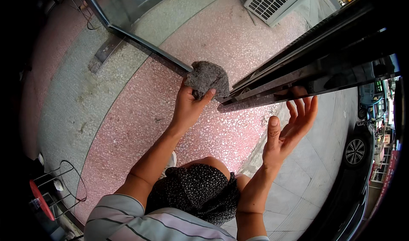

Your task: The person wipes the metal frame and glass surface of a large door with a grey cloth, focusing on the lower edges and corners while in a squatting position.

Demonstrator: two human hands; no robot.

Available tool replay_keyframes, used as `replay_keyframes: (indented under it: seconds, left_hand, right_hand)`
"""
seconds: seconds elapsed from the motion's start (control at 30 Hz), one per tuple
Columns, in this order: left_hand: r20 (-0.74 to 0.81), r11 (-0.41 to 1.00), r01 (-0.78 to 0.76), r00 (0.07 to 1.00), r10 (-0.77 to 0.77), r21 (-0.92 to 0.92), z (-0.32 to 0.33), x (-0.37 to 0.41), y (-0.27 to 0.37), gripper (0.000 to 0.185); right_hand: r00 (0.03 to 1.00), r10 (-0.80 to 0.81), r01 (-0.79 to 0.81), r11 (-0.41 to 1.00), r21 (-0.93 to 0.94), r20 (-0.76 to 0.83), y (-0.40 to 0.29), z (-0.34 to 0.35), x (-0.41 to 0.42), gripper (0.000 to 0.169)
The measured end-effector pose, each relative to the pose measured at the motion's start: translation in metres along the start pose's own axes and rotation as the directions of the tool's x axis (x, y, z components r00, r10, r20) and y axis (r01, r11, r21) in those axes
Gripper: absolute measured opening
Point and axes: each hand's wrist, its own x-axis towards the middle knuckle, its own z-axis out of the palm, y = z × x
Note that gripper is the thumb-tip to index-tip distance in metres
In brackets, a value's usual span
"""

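My left hand [191,104] grips a crumpled grey cloth [209,79], thumb on top and fingers partly hidden beneath it. The cloth lies where the lower edge of a glass door's dark metal frame [150,50] comes close to a glossy black post [274,78]. My right hand [286,129] is raised with its fingers apart. Its fingertips are at the lower edge of the black post, which shows their reflection; whether they touch it I cannot tell. Nothing is held in that hand.
A pale slatted appliance housing [271,1] stands at the top on the terrazzo floor [127,113]. At lower left is a red-topped stool [41,200] with metal legs. A dark car [354,154] is parked at the right, beside grey paving.
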Motion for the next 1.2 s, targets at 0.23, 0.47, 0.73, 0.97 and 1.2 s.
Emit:
replay_keyframes:
  seconds: [0.23,0.47,0.73,0.97,1.2]
  left_hand:
    - [0.381,0.824,-0.461,0.863,0.331,0.330,0.027,0.047,0.013,0.052]
    - [0.589,0.879,-0.445,0.760,0.273,0.168,0.031,0.064,-0.002,0.061]
    - [0.686,0.964,-0.266,0.697,0.208,-0.021,0.037,0.063,-0.012,0.050]
    - [0.750,0.709,-0.523,0.661,-0.013,0.473,0.036,0.059,0.011,0.020]
    - [0.660,0.696,-0.527,0.744,0.102,0.487,0.012,0.056,-0.001,0.022]
  right_hand:
    - [0.981,0.107,-0.104,0.994,0.029,-0.162,-0.003,0.033,0.009,0.035]
    - [0.988,0.077,-0.076,0.997,0.018,-0.134,-0.002,0.028,0.008,0.037]
    - [0.984,0.079,-0.067,0.995,0.080,-0.159,-0.003,0.032,0.009,0.052]
    - [0.990,0.106,-0.101,0.993,0.055,-0.095,-0.005,0.024,0.006,0.055]
    - [0.991,0.107,-0.100,0.991,0.086,-0.077,-0.003,0.023,0.009,0.030]
